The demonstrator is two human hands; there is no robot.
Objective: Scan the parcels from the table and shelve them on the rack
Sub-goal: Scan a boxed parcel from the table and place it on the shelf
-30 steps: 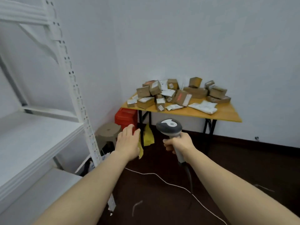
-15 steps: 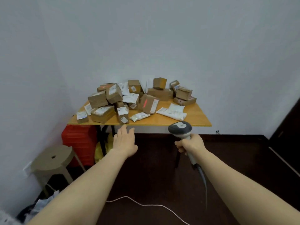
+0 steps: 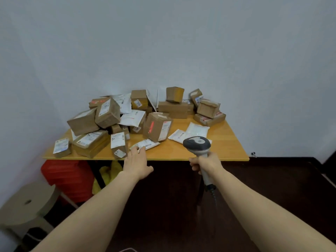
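Lying by left grip [image 3: 136,163]: white mailer [image 3: 148,143]

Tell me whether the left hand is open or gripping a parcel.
Open: the left hand reaches with straight fingers toward the white parcel, holding nothing.

the left forearm [image 3: 87,215] and the right forearm [image 3: 272,211] are both bare from the lower edge of the view to the wrist. the left hand [image 3: 136,164] and the right hand [image 3: 207,163] are bare too. any clothing higher up is out of view.
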